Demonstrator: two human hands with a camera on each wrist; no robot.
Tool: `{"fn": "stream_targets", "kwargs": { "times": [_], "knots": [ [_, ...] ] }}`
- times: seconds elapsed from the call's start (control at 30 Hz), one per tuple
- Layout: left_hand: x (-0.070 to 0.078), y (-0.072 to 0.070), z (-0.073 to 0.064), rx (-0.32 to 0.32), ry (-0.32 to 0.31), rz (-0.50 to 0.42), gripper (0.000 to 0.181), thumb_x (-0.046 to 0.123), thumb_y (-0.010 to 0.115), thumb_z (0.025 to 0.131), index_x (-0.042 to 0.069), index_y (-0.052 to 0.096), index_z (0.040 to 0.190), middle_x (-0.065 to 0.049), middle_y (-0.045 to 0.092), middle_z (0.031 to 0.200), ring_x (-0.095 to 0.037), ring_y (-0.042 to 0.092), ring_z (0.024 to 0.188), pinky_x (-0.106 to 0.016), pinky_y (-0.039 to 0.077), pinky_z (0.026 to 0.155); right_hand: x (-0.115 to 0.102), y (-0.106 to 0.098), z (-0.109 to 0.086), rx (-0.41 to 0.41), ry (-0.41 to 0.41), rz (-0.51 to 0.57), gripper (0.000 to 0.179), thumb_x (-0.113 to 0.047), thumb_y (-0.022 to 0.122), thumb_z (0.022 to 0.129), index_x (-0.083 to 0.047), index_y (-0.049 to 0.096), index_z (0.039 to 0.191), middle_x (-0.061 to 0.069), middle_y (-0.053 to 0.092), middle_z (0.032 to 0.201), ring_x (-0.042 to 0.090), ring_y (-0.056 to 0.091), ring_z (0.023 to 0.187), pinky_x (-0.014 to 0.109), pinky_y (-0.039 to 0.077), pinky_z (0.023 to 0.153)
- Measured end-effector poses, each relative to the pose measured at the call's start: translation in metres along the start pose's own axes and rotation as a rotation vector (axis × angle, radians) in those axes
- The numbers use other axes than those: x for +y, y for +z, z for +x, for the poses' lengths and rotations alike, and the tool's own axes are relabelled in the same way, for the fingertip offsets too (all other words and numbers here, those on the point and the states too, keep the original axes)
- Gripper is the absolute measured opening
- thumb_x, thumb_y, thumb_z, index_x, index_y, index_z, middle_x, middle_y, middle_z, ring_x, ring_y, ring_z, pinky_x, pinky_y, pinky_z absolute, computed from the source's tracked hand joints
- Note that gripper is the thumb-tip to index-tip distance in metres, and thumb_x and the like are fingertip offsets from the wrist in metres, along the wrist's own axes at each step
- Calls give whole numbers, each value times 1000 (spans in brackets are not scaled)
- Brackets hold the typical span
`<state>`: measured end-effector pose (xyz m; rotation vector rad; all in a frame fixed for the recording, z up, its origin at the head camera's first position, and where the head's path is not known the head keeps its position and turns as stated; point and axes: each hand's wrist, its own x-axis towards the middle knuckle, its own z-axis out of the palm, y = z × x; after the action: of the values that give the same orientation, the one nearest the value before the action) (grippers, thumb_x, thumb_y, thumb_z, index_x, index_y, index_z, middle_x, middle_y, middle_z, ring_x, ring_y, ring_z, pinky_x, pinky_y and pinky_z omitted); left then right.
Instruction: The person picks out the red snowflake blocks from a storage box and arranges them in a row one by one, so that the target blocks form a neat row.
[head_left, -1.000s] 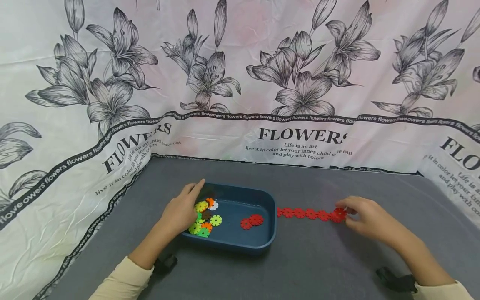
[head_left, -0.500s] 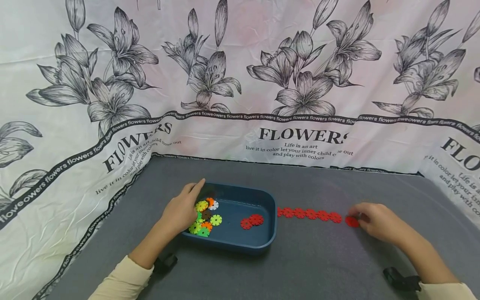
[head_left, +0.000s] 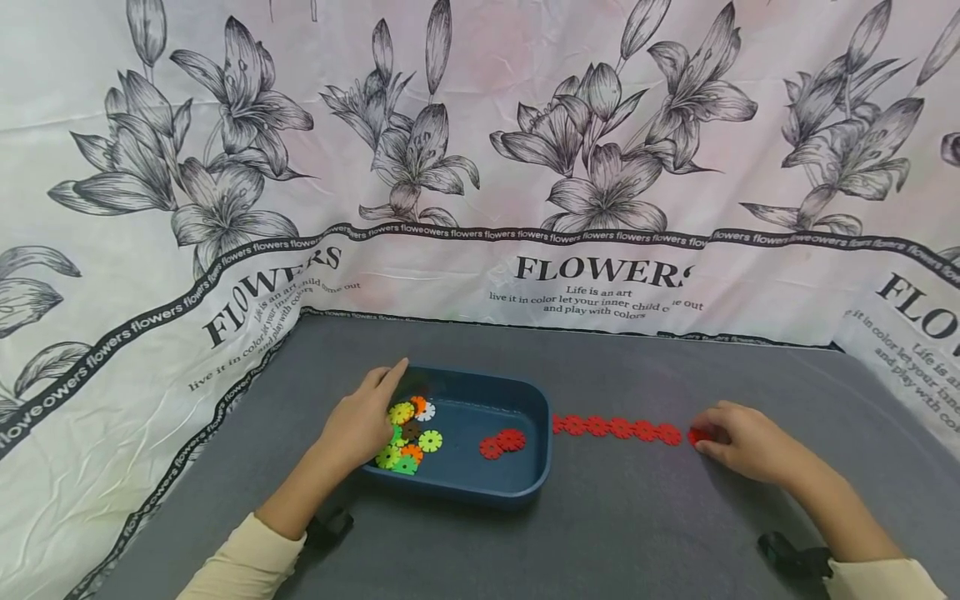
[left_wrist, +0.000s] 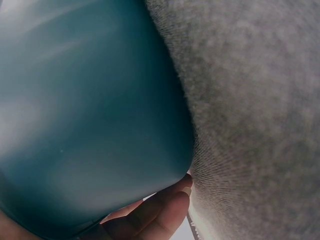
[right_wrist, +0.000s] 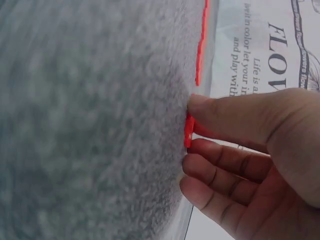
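In the head view my left hand (head_left: 360, 423) holds the left end of a dark blue plastic bin (head_left: 480, 497). The left wrist view shows the bin's outer wall (left_wrist: 95, 115) close up, with fingertips (left_wrist: 172, 215) at its far edge. My right hand (head_left: 750, 443) pinches a red notched disc (head_left: 698, 436) on the grey cloth. A small gap parts this disc from the right end of a row of red notched discs (head_left: 620, 428), which runs from the bin's right side. The right wrist view shows the pinched disc (right_wrist: 188, 131) edge-on between thumb and fingers.
Inside the bin, a few red discs (head_left: 512, 440) lie at the right and several yellow, green, orange, brown and white ones (head_left: 431, 442) at the left. A flower-printed cloth (head_left: 465, 283) stands behind the grey table cover (head_left: 600, 533).
My right hand was over the end of the row, moved right, drawing a red disc apart from it, and now sits slightly back to the left. The left hand and bin stay put.
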<state>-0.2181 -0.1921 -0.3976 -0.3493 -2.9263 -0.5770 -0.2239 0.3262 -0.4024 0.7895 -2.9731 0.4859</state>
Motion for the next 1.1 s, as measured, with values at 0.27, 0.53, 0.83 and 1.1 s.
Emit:
{"fn": "stream_targets", "kwargs": {
  "times": [0.27, 0.53, 0.83, 1.1],
  "knots": [
    [-1, 1, 0, 1, 3, 1, 81, -12, 55, 85, 12, 31, 159, -22, 42, 147, -14, 30, 45, -30, 31, 45, -3, 5, 4, 37, -6, -12, 15, -7, 80, 80, -3, 74, 94, -7, 56, 82, 6, 49, 71, 31, 45, 59],
    [-1, 0, 0, 2, 8, -2, 81, -12, 55, 85, 11, 32, 158, -22, 43, 147, -14, 30, 44, -30, 31, 45, -6, 6, 6, 39, -5, -24, 16, -8, 81, 80, -2, 74, 94, -7, 55, 81, 7, 47, 70, 31, 42, 58],
    [-2, 0, 1, 0, 6, -4, 81, -12, 55, 84, 11, 31, 158, -22, 42, 147, -14, 30, 45, -30, 31, 45, -8, 4, 7, 44, -5, -31, 16, -7, 81, 80, -3, 74, 94, -7, 55, 81, 8, 46, 70, 31, 40, 58],
    [-1, 1, 1, 2, 5, -1, 81, -12, 56, 85, 11, 32, 158, -23, 42, 147, -14, 31, 45, -30, 30, 45, -6, 5, 7, 48, -6, -48, 17, -7, 81, 79, -2, 74, 93, -6, 56, 82, 8, 45, 69, 31, 40, 58]
  ]
}}
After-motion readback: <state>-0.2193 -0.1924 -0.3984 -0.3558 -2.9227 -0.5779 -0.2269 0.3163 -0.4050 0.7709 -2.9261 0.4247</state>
